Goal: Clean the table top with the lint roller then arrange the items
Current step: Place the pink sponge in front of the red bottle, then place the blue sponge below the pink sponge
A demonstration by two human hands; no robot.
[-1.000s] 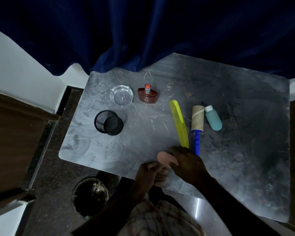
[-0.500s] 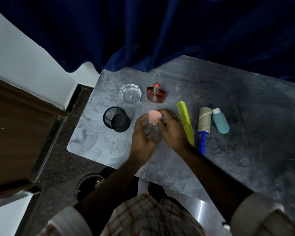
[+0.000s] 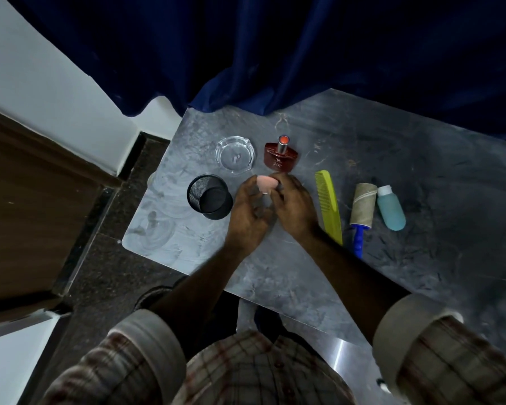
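A pink makeup sponge (image 3: pixel 264 184) is held between both hands over the grey table top (image 3: pixel 421 273), just in front of the red perfume bottle (image 3: pixel 281 155). My left hand (image 3: pixel 247 213) and my right hand (image 3: pixel 294 207) both have fingertips on the sponge. The lint roller (image 3: pixel 362 209), with its blue handle, lies flat to the right, between a yellow comb (image 3: pixel 329 206) and a teal bottle (image 3: pixel 391 209). A glass ashtray (image 3: pixel 234 154) and a black mesh cup (image 3: pixel 209 197) stand at the left.
A dark blue curtain (image 3: pixel 275 48) hangs over the table's far edge. A wooden panel (image 3: pixel 27 200) and dark floor (image 3: pixel 100 273) lie to the left. The table's near edge runs close to my checked shirt.
Both hands carried the pink sponge from the table's near edge up toward the perfume bottle and ashtray. The other items have not moved.
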